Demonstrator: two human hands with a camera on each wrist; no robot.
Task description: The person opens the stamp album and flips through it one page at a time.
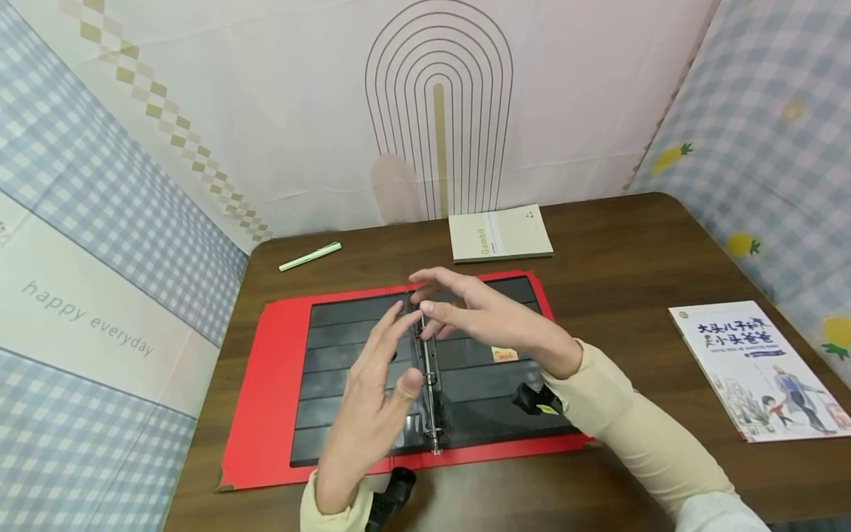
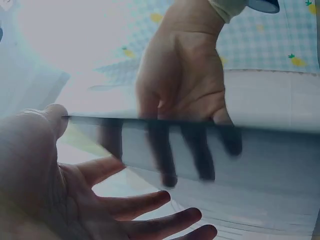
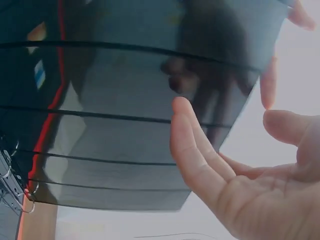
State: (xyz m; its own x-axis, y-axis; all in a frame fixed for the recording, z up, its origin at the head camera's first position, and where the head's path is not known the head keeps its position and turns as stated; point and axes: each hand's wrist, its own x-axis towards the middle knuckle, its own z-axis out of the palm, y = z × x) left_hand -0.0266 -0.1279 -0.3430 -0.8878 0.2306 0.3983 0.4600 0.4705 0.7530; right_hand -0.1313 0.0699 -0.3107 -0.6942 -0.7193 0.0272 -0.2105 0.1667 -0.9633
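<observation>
Above the red ring binder (image 1: 261, 391), the left hand (image 1: 369, 403) and right hand (image 1: 488, 312) flank a raised, dark plastic pocket page (image 3: 125, 137), fingers loosely parted; apparently mid-turn, it needs guiding flat.

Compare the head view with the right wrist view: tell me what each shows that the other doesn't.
Only the head view shows the pen, the notebook and the picture book.

Only the right wrist view shows a small blue-and-white slip and a dark reflection on the raised black page.

Both show the right hand, part of the red binder, its metal rings and, apparently, the left hand, just fingertips in the wrist view.
</observation>
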